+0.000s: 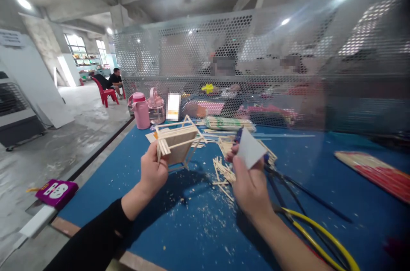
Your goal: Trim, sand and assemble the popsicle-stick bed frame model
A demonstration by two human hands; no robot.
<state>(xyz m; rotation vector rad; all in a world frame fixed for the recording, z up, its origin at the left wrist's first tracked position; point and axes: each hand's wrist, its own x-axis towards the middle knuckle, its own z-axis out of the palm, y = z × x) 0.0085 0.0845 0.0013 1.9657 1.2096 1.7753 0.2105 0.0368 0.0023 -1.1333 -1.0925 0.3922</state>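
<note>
Wooden stick frame (181,145) is being held, tilted, above the blue bench (192,245) by the left hand (154,170), whose thumb and fingers are clamping its near left corner. The right hand (251,181) is gripping a white pointed piece (251,149); a dark-blue object (238,134) is showing only partly behind it, and the view is not revealing whether the hand is also touching that object. Beside the right forearm, a yellow-handled tool (315,222) is lying on the bench. Farther in, short loose sticks (223,170) are lying in a heap. Toward the far edge, a wrapped stick bundle (229,123) is lying flat; a pink flask (141,111) is standing upright to its left. Behind these, a perforated metal panel (192,53) is standing. Well beyond, at left, a person (115,79) is sitting near a red chair (105,97).
</note>
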